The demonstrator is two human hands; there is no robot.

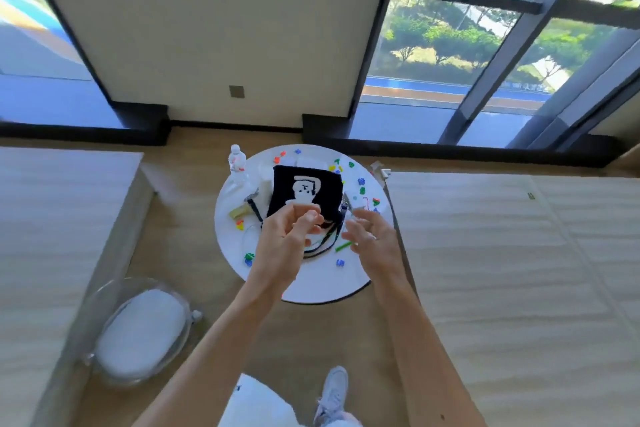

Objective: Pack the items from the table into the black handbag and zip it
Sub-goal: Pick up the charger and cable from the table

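Black handbag lies flat on the counter, straps nearest, likely for easy loading; left hand curled, its hold unclear; right hand loosely spread, empty.

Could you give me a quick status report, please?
Status: left hand curled, grip unclear; right hand open. Both at near edge of bag, on table. Loose small items scattered around it.
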